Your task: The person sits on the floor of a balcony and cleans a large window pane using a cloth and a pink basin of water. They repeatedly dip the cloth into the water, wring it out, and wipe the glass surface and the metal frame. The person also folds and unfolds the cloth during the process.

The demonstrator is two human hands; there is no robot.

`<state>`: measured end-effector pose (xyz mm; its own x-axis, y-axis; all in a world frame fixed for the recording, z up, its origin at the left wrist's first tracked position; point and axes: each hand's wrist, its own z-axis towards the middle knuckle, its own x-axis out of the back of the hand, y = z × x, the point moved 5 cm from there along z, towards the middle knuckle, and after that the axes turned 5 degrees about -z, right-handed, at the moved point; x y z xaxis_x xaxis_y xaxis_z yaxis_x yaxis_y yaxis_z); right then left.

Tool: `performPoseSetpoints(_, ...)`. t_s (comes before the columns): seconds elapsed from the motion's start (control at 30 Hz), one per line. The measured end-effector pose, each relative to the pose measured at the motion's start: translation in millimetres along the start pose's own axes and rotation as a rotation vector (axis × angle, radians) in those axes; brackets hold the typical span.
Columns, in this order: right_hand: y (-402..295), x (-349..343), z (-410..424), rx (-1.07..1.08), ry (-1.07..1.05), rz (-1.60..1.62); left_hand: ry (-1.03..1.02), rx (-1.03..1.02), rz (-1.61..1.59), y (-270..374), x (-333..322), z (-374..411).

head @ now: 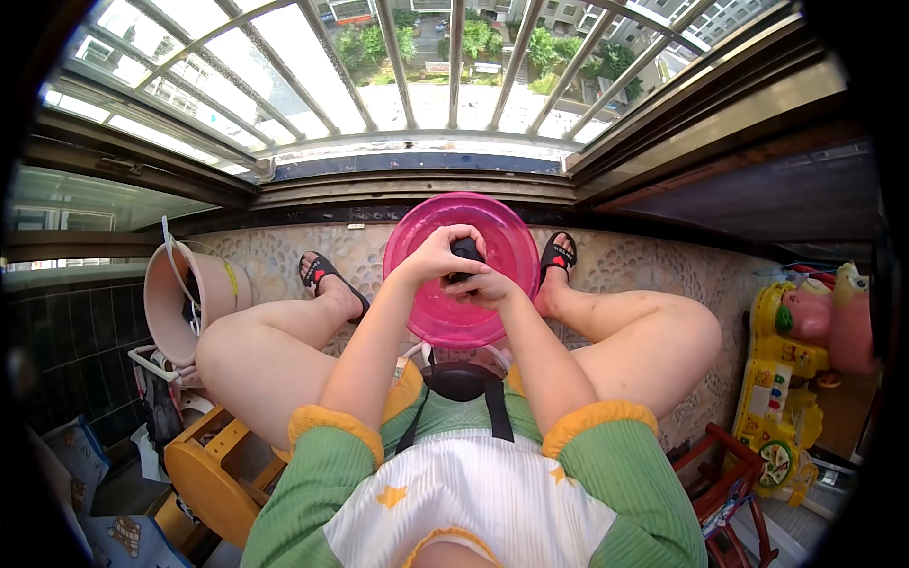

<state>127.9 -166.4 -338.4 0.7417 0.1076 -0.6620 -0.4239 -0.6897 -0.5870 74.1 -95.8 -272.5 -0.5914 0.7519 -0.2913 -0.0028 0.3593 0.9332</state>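
Observation:
A round pink plastic basin [454, 323] stands on the floor between my feet, below the window. Over it, my left hand [446, 252] curls its fingers around the top and side of a small black object [466, 250], whose kind I cannot tell. From below and the right, my right hand [483, 285] holds the lower part of the same object. The palms and part of the object are hidden by the fingers.
A pinkish bucket [170, 305] lies tilted at the left, near a round wooden stool [206, 490]. Yellow plastic toys [770, 397] and a dark red frame [721, 454] are at the right. Window bars [454, 71] rise beyond the sill.

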Motion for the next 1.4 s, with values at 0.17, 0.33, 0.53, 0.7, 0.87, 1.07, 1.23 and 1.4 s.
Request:
performPoseSetpoints(0.17, -2, -4, 10, 0.024, 0.080, -0.096, 0.378, -0.027, 0.429, -7, 8, 0)
performPoseSetpoints(0.33, 24, 10, 30, 0.105, 0.404, -0.540, 0.643, 0.083, 0.530, -34, 17, -9)
performPoseSetpoints(0.53, 36, 9, 20, -0.102, 0.679, -1.235, 0.902, 0.154, 0.543, -75, 19, -32)
performPoseSetpoints(0.7, 32, 10, 22, -0.111, 0.760, -1.243, 0.967, 0.088, 0.439, -80, 28, -32)
performPoseSetpoints(0.87, 19, 29, 35, 0.116, 0.501, -0.807, 0.813, 0.009, 0.227, -88, 44, -22)
performPoseSetpoints(1.07, 0, 17, 30, 0.199, 0.432, -0.596, 0.756, -0.003, -0.026, -110, 67, -26)
performPoseSetpoints(1.23, -12, 22, 22, 0.332, 0.461, -0.533, 0.697, 0.077, -0.059, -92, 58, -24)
performPoseSetpoints(1.4, -10, 32, 22, 0.198, 0.399, -0.552, 0.543, 0.253, -0.152, -98, 58, -24)
